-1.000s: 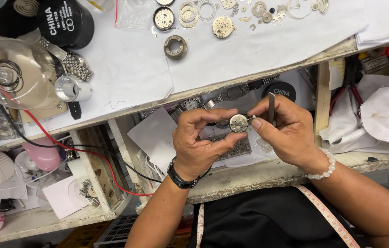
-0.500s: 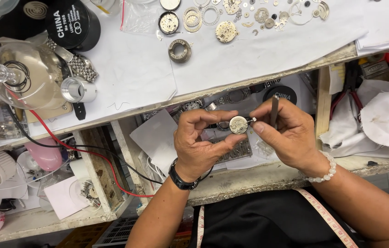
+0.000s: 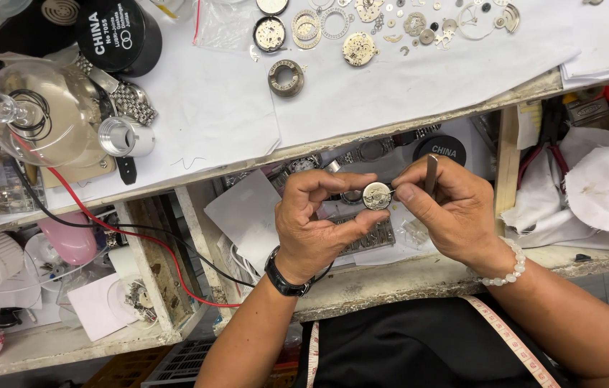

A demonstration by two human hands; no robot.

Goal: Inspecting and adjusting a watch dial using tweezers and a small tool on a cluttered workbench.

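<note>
My left hand [image 3: 322, 223] pinches a small round watch movement [image 3: 376, 195] between thumb and fingers, over an open drawer. My right hand [image 3: 448, 208] holds thin metal tweezers [image 3: 431, 174] upright, its thumb and forefinger tip touching the movement's right edge. A black watch sits on my left wrist, a white bead bracelet [image 3: 505, 269] on my right. Many small watch parts, gears and rings [image 3: 358, 49] lie on white paper [image 3: 362, 86] on the bench above.
A glass dome [image 3: 39, 115] stands at the left with a black round tin [image 3: 118, 36] and a metal bracelet [image 3: 132, 100]. Red and black wires [image 3: 125, 230] cross the left drawer. White cloth [image 3: 599, 183] fills the right compartment. A tape measure [image 3: 513, 338] hangs near my lap.
Both hands stay together on the movement with only slight shifts; the view has drifted a little, showing more of the bench.
</note>
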